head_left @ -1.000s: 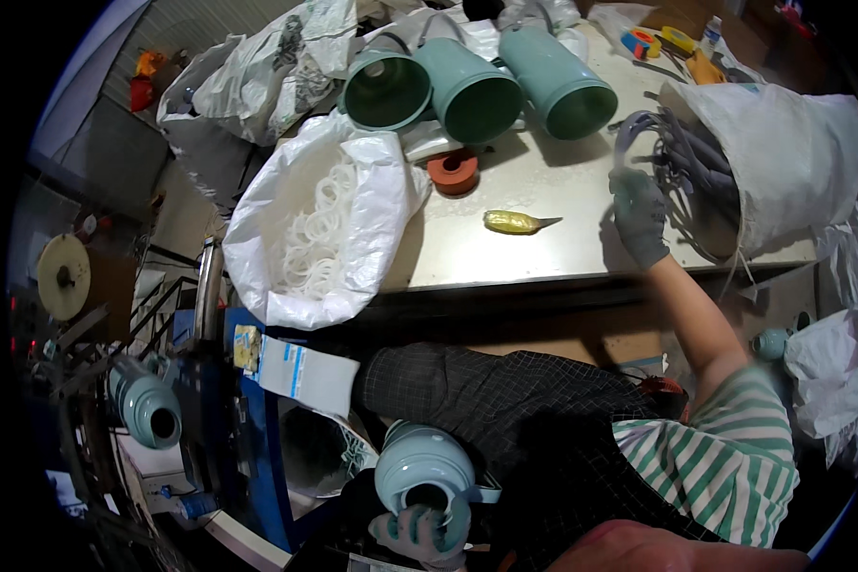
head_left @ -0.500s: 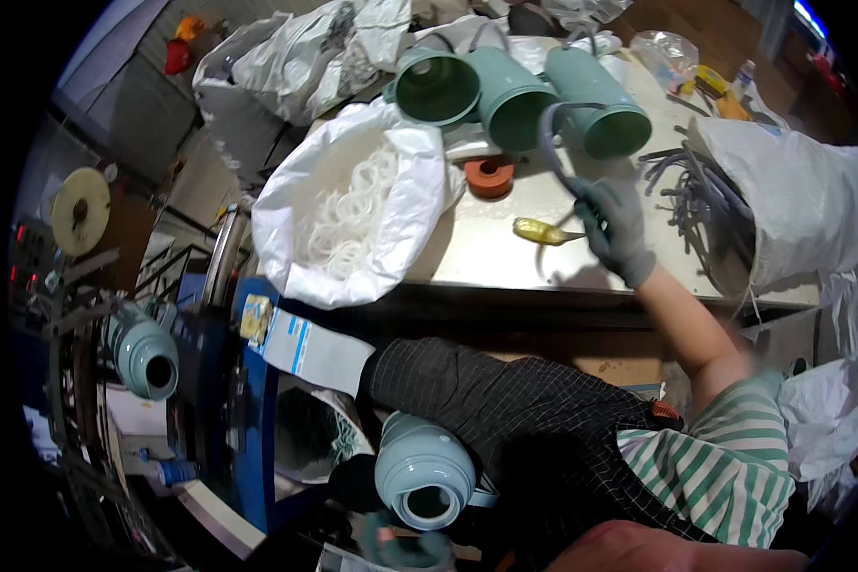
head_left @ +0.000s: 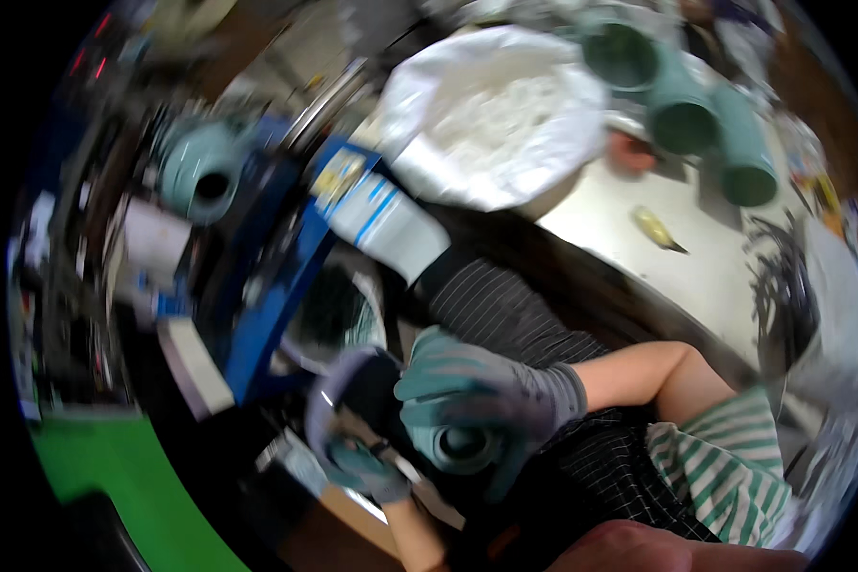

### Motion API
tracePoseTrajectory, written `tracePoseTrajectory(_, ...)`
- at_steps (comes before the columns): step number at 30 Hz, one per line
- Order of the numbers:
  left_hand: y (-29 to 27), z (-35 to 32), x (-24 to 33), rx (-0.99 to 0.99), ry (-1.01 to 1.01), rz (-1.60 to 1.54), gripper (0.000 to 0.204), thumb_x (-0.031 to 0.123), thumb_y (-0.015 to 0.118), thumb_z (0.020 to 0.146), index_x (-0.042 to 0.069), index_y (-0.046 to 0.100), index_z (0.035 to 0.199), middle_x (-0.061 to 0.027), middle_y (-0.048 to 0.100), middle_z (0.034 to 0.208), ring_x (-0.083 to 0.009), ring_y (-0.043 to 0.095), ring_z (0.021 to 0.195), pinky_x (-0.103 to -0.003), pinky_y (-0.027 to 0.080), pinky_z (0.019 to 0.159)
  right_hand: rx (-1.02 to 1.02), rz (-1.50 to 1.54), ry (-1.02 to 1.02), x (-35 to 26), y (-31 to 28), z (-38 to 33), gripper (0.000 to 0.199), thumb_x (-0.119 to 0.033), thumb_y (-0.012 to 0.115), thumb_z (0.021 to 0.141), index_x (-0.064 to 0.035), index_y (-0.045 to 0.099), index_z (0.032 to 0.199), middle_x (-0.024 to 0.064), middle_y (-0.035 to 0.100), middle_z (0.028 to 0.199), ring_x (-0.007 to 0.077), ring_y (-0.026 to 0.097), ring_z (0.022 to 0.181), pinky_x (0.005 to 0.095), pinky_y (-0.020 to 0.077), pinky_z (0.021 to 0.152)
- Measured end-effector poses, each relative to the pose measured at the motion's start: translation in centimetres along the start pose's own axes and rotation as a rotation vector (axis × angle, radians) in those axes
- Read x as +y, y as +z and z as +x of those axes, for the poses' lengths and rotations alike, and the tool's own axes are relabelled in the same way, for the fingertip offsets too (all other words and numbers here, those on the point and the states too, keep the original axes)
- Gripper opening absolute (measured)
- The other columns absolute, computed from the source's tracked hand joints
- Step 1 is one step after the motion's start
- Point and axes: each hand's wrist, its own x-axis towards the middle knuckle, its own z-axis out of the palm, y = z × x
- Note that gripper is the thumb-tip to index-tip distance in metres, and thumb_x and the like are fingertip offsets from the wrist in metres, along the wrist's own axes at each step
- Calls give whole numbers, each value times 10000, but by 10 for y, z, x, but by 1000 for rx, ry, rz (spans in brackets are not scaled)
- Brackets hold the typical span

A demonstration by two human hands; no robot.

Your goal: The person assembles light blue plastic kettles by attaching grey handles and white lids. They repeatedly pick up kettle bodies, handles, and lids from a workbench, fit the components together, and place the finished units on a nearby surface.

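Both my hands wear grey-green gloves, and motion blurs them. A grey curved handle (head_left: 319,405) arcs between them near my lap. At its upper end is my right hand (head_left: 491,386), closed on it and lying over a teal flask body. The flask's round mouth (head_left: 463,446) shows beneath that palm; much of the body is hidden. Lower left, my left hand (head_left: 367,472) has its fingers curled at the handle's lower end. A yellow-handled pointed tool (head_left: 656,229) lies on the white table, away from both hands.
Rings fill a white sack (head_left: 405,124) at the table's left. Several teal flask bodies (head_left: 748,143) lie behind a red-orange roll (head_left: 631,151). Grey strips (head_left: 782,281) spill from a bag at right. A blue frame (head_left: 291,334) and another flask (head_left: 198,172) stand left.
My right hand has come from the table down to the flask at my lap, bringing the grey handle. My left hand has risen beside it. The view has swung left.
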Motion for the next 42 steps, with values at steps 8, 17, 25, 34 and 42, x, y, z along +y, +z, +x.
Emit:
tracePoseTrajectory(8, 15, 49, 71, 261, -62, -687, 229, 267, 465, 1109, 85, 502, 975, 32, 382, 753, -67, 407, 655, -227, 337, 555, -273, -119, 72, -2, -11, 25, 547, -367, 951, 655, -99, 728, 1076, 111, 774, 1075, 390, 730, 1079, 517, 584, 956)
tracePoseTrajectory(17, 68, 36, 75, -31, -574, -1332, 290, 379, 478, 1124, 154, 499, 943, 37, 432, 687, -98, 399, 539, -264, 339, 486, 56, 278, 492, 5, -31, -23, 902, -363, 1064, 502, -12, 651, 1222, 212, 724, 1137, 444, 689, 1146, 584, 581, 983)
tracePoseTrajectory(25, 70, 16, 33, -376, -240, -1134, 219, 249, 517, 1102, 46, 596, 1082, -44, 629, 912, -146, 604, 737, -265, 503, 645, -404, 26, 152, -7, -26, 14, 518, -328, 980, 658, -107, 710, 1041, 133, 740, 1017, 410, 738, 1073, 550, 585, 959)
tracePoseTrajectory(34, 59, -35, 78, -341, 433, -281, 537, 292, 822, 899, 52, 616, 1332, -106, 698, 1229, -208, 717, 1029, -361, 614, 887, -255, 181, 569, -31, -16, 19, 512, -295, 955, 665, -84, 738, 1078, 131, 729, 985, 396, 732, 1040, 501, 594, 921)
tracePoseTrajectory(42, 7, 3, 55, -350, -384, -1423, 345, 462, 550, 1089, 140, 596, 975, -21, 548, 766, -180, 527, 692, -319, 418, 615, 251, 660, 723, 10, -4, 4, 610, -278, 688, 988, -32, 441, 1489, 90, 640, 1129, 186, 627, 1059, 343, 523, 953)
